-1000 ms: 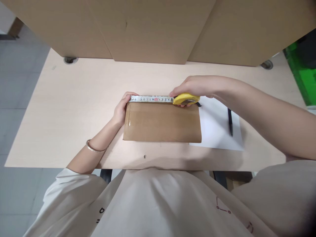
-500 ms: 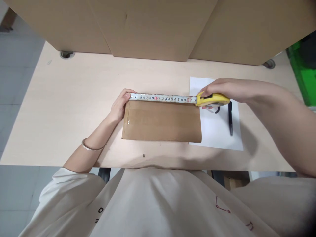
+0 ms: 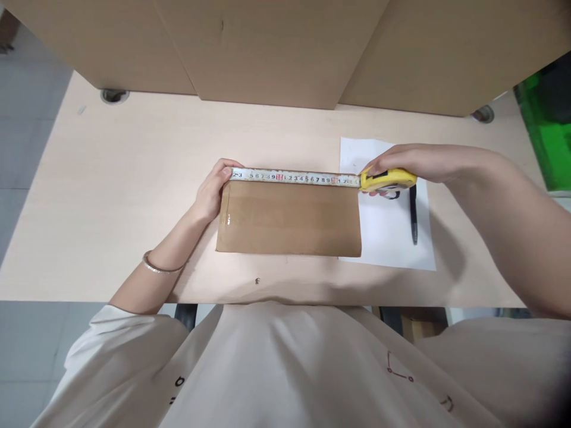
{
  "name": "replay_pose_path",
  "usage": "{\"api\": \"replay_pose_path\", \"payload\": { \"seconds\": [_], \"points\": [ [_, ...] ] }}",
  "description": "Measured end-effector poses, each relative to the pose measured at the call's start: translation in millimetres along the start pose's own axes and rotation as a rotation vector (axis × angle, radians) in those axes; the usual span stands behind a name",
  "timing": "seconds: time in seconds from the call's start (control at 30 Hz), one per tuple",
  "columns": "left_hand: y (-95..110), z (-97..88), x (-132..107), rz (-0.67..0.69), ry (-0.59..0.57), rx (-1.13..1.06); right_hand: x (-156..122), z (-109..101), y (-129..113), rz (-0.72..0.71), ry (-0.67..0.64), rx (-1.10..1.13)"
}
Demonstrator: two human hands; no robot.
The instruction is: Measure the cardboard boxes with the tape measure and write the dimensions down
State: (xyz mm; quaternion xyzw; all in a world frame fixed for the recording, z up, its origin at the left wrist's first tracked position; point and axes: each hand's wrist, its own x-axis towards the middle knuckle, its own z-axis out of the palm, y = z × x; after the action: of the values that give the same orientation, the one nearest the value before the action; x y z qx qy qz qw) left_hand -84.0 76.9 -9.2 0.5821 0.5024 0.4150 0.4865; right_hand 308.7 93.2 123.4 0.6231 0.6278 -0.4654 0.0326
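Note:
A brown cardboard box [image 3: 289, 220] lies on the table in front of me. Along its far top edge runs the pulled-out blade of a tape measure [image 3: 388, 178], numbers facing up. My left hand [image 3: 215, 189] is closed at the box's far left corner, its thumb pressing the blade's end against the box. My right hand [image 3: 379, 165] grips the yellow tape case just past the box's right end, above a sheet of white paper [image 3: 388, 238]. Some of the right fingers are hidden behind the case.
A black pen [image 3: 414, 217] lies on the paper. Large cardboard panels [image 3: 267, 53] stand along the table's far side. Two cable holes, a left one [image 3: 115, 96] and a right one [image 3: 483, 114], sit near the back edge. A green object [image 3: 546, 131] is at far right.
My right hand has drawn the tape case slightly to the right relative to the box, so a little more blade shows. The left hand keeps its place on the box. The view has shifted slightly.

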Motion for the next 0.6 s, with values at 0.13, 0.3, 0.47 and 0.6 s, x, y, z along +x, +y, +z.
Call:
{"api": "replay_pose_path", "payload": {
  "seconds": [0.13,0.3,0.47,0.6],
  "points": [
    [-1,0.5,0,0.000,0.012,0.002,-4,1,-16,0.133,-0.181,0.011],
    [4,0.8,-2,-0.023,0.020,-0.013,2,0,-14,0.138,-0.168,0.035],
    [5,4.4,-2,-0.021,0.044,0.034,-1,0,-12,0.148,-0.100,0.047],
    [3,-4.6,0,-0.006,-0.039,-0.100,-7,0,3,-0.008,-0.119,0.137]
  ]
}}
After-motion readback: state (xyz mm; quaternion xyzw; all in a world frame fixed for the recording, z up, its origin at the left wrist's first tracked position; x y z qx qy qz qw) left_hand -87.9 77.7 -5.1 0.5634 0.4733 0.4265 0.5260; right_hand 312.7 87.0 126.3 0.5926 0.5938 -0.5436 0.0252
